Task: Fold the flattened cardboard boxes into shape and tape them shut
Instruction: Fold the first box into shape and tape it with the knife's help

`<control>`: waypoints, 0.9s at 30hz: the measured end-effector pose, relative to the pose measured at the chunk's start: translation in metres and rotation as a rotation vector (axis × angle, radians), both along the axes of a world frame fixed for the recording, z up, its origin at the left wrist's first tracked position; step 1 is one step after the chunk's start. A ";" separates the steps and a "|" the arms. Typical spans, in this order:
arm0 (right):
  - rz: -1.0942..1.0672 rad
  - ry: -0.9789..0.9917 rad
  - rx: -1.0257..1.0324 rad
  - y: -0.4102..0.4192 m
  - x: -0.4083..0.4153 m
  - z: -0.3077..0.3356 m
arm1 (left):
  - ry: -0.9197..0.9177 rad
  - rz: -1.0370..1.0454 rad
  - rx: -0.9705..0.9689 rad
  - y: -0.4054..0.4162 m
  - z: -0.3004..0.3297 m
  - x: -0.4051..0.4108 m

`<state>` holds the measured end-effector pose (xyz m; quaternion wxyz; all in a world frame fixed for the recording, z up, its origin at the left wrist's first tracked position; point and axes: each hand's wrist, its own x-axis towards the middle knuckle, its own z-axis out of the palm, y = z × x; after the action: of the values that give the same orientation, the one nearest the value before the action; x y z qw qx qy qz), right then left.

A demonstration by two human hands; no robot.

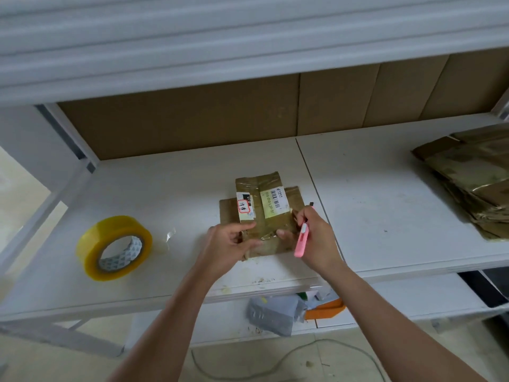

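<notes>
Flattened box, frame centre: left hand pinches near edge, right hand clamps pink cutter; keep blade clear while squaring flaps.

White metal shelving, beige floor

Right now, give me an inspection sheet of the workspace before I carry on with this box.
Surface: white shelf board, stained near the front edge.
Job's things: small cardboard box, taped and labelled, under both hands; tape roll at left; flattened boxes stacked at right.
Clutter: tape scrap beside the roll.
Grippers: left hand grips the box; right hand holds a pink cutter.
Cables: grey cable on the floor.
Surroundings: grey bag and orange item on the lower shelf.
</notes>
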<state>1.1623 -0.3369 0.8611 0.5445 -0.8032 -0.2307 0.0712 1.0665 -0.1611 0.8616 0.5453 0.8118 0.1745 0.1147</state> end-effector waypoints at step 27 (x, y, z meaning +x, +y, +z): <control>0.017 -0.238 -0.229 0.006 0.071 0.022 | 0.132 -0.072 0.038 -0.021 0.018 0.020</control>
<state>1.2332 -0.3306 0.8836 0.4174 -0.8609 -0.2909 0.0058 1.0869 -0.1824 0.8795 0.5211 0.8335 0.1786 0.0442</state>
